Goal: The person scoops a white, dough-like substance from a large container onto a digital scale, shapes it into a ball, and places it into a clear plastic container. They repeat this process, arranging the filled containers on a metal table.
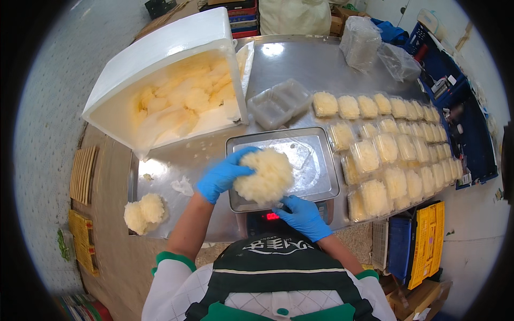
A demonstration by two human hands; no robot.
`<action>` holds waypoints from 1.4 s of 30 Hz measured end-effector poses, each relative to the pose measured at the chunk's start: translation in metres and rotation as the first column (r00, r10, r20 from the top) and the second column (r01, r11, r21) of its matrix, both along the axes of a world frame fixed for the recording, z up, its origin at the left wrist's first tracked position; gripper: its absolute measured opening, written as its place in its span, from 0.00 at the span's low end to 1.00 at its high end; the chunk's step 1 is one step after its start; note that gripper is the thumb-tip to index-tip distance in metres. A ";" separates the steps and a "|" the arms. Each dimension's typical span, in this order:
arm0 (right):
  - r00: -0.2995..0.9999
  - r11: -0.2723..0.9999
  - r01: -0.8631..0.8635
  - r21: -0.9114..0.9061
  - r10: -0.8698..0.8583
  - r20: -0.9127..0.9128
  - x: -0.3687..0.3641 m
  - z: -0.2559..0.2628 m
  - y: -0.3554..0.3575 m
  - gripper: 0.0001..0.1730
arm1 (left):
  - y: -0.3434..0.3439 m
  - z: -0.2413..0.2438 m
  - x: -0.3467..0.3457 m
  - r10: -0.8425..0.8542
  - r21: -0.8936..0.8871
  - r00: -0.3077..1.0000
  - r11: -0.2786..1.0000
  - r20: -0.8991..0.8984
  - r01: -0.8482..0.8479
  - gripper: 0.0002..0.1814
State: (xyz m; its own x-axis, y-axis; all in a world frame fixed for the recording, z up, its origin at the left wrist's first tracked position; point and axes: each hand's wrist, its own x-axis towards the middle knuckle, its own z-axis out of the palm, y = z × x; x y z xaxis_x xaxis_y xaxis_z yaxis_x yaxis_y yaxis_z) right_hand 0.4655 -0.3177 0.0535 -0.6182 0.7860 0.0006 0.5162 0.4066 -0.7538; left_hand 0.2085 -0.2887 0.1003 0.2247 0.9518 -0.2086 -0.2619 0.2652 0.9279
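My left hand point(227, 174), in a blue glove, grips a pale yellow shredded clump point(265, 176) from its left side, above a metal tray point(315, 160). My right hand point(303, 216), also gloved in blue, is at the clump's lower right edge by the tray's near rim; whether it holds anything cannot be told. The tray rests over a scale with a lit red display point(273, 216). Left of my left arm, two more clumps point(144, 212) lie touching on the steel table. A white foam box point(160, 52), tipped towards me, holds a large mass of the same stuff point(176, 100).
Clear plastic containers point(280, 103) stand behind the tray. Many filled clear packs point(367, 156) stand in rows and stacks at the right. Bagged containers point(360, 43) lie at the back right, beside blue crates point(474, 132). Yellow crates point(427, 244) stand below the table's right side.
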 end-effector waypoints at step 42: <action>0.540 0.569 0.238 -0.787 -0.751 -0.379 0.030 -0.008 0.105 0.34 | -0.028 -0.045 0.015 0.123 -0.011 0.836 0.988 -0.535 -0.153 0.17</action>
